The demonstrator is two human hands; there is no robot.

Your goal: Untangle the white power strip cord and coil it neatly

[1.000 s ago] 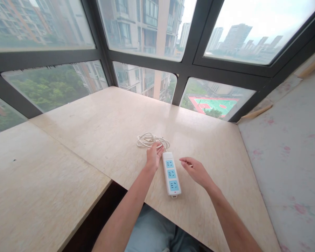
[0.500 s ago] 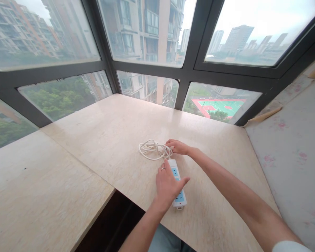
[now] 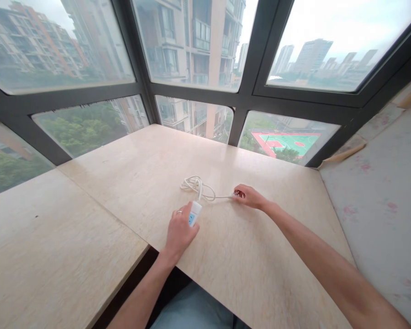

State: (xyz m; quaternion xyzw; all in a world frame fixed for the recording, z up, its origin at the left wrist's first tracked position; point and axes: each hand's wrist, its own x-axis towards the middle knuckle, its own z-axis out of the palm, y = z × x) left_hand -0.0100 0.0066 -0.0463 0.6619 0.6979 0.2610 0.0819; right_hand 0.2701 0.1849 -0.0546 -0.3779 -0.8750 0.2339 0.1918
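A white power strip (image 3: 195, 213) with blue sockets lies on the beige tabletop (image 3: 130, 164), mostly covered by my left hand (image 3: 180, 230), whose fingers wrap round it. Its white cord (image 3: 196, 186) lies in loose loops just beyond the strip. One strand runs right from the loops to my right hand (image 3: 249, 196), which pinches the cord's end. The plug itself is hidden in those fingers.
Dark-framed windows (image 3: 241, 98) enclose the table's far sides. A second beige slab (image 3: 48, 246) adjoins on the left, with a dark gap near my lap. A floral-patterned padded surface (image 3: 387, 201) runs along the right edge.
My left hand has closed on the power strip and dragged it left and nearer. My right hand has pulled one strand of cord out to the right, partly undoing the coil.
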